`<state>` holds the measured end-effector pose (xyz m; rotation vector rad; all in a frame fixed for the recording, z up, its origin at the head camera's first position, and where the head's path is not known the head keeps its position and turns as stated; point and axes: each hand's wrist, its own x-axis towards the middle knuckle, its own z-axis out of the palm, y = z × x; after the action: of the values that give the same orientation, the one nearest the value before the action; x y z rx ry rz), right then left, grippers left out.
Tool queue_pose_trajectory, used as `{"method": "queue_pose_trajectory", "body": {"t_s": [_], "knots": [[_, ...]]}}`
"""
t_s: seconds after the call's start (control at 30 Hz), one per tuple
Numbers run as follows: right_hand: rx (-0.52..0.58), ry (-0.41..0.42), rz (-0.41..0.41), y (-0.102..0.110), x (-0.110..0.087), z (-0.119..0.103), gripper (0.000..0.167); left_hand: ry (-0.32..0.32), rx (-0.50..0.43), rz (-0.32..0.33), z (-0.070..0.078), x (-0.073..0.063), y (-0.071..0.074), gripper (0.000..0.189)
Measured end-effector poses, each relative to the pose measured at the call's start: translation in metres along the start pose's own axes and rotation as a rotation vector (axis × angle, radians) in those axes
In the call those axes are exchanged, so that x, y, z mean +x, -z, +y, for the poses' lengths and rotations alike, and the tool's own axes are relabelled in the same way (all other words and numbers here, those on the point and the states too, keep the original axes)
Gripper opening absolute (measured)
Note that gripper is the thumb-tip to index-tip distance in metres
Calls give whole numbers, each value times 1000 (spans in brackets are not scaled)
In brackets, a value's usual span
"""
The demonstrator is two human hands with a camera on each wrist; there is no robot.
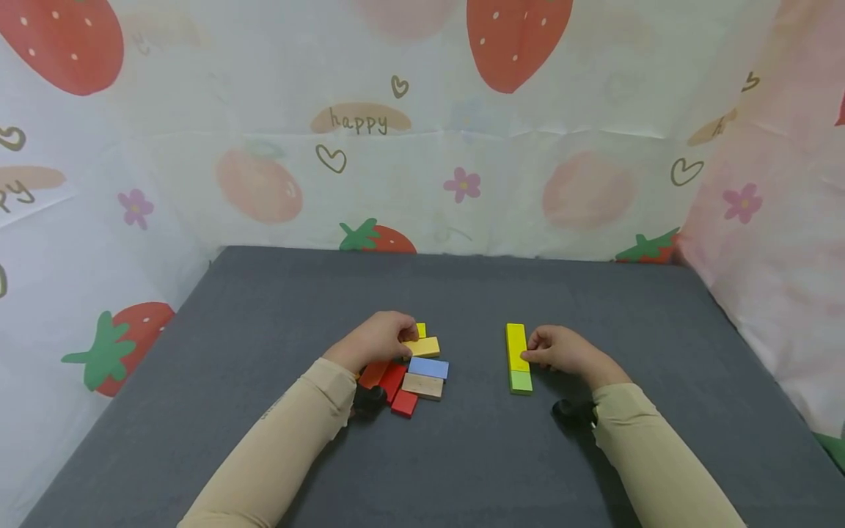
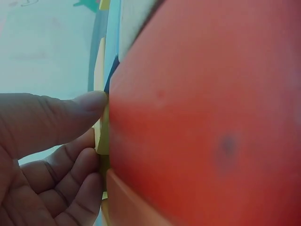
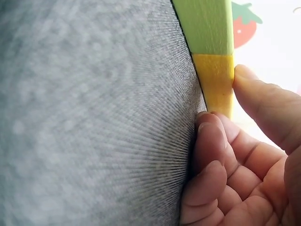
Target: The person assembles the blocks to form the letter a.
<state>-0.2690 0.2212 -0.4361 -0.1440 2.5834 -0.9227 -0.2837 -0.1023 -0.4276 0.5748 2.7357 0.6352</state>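
My left hand (image 1: pixel 378 340) is at the pile of wooden blocks and pinches a pale yellow block (image 1: pixel 426 347) at its left end. In the left wrist view the thumb lies on that block, with the other fingers curled close by. My right hand (image 1: pixel 565 353) holds the right side of a bright yellow block (image 1: pixel 517 346) between thumb and curled fingers; the far fingertips are partly hidden. A light green block (image 1: pixel 521 382) lies end to end with the yellow one, touching it, nearer to me.
Around the left hand lie a blue block (image 1: pixel 429 367), a tan wood block (image 1: pixel 422 386), a small red block (image 1: pixel 404 403), more red and orange blocks partly under the wrist, and a yellow block (image 1: pixel 421 330) behind. A dark grey cloth (image 1: pixel 475 455) covers the table; printed curtains stand behind and beside it.
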Motion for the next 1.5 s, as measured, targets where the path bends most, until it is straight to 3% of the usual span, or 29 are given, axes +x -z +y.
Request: {"method": "queue_pose_trajectory", "body": {"t_s": [0.53,0.97,1.33,1.5], "knots": [[4,7,-5,-3,3,5,25,-30,146,-50,4,0,-1,18],[9,-5,4,-2,4,5,24,-62,189,-45,11,0,1,17],[7,-5,12,-2,2,3,24,-53,227,-59,14,1,3,25],[6,-1,11,-2,1,2,24,-60,209,-80,14,1,5,16]]}}
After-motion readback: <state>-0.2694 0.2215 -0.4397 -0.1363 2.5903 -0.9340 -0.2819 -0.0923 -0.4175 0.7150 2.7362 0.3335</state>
